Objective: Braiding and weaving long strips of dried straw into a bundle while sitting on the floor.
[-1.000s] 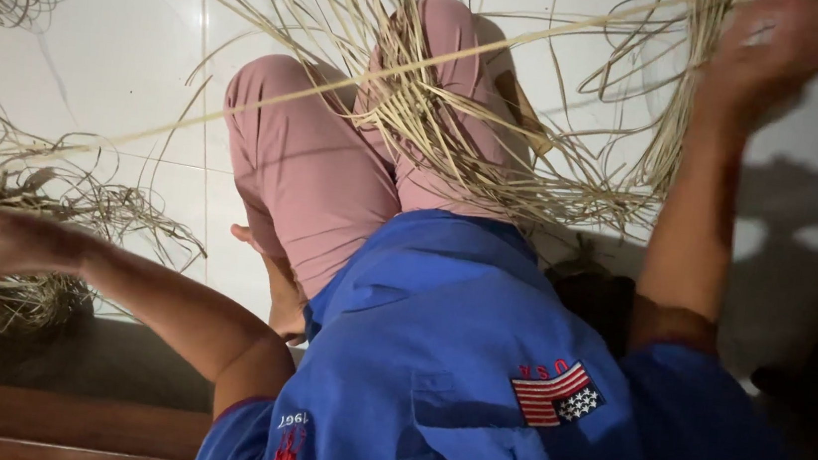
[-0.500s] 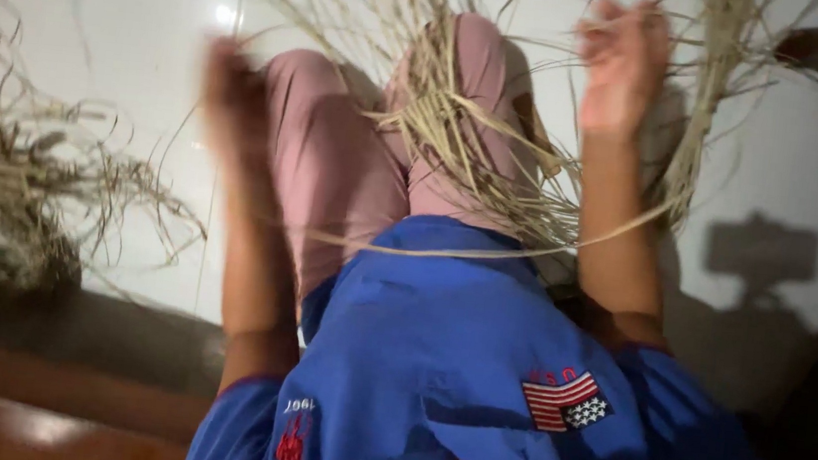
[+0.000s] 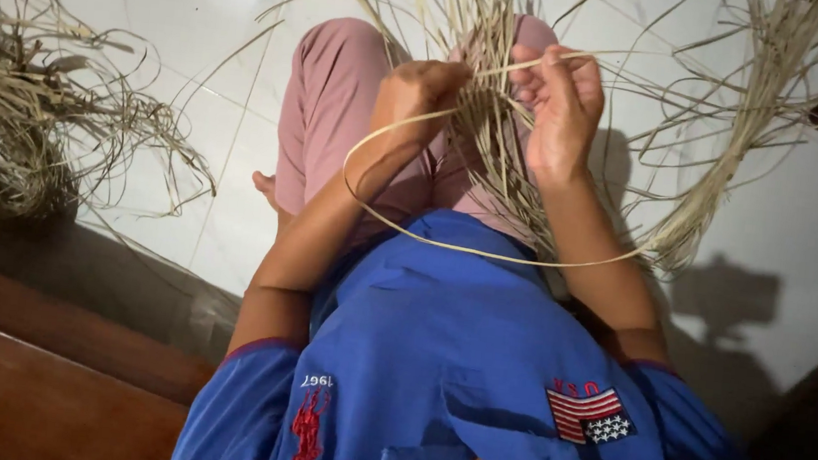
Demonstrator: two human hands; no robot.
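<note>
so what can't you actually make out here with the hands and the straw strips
- Head view: whether the left hand pinches the looped strip is unclear; its fingers curl away into the straw bundle.
- Right hand: the palm side faces away, so the grip beneath is hidden.
- Straw pile: cut off by the left edge.
- Bundle tops: cut off by the upper edge.
</note>
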